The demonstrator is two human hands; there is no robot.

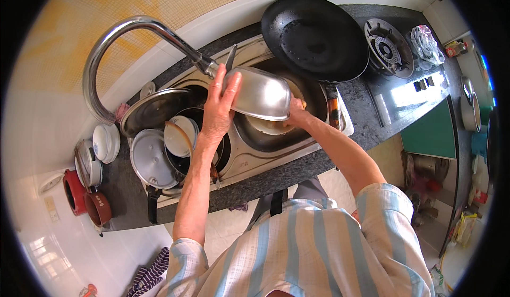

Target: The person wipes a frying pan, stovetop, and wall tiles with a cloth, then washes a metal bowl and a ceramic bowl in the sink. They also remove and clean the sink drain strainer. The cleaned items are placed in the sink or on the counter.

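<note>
My left hand point(223, 101) holds a stainless steel bowl point(261, 91) tilted on its side, with fingers spread along its base. My right hand point(295, 111) is at the bowl's far rim, partly hidden by it; a bit of something yellowish shows at the fingers. Below the bowl, a wide pale basin point(267, 126) sits in the right sink bowl point(255, 141). The curved chrome faucet point(139, 20) ends at the left, away from the bowl. A black wok point(314, 38) rests across the back right of the sink.
The left sink holds a white bowl point(180, 137), a pot lid point(159, 105) and a pressure cooker lid point(153, 157). Stacked white bowls point(106, 142) and red pots point(97, 208) stand further left. A gas burner point(388, 50) and a crumpled plastic bag point(427, 45) lie right of the wok.
</note>
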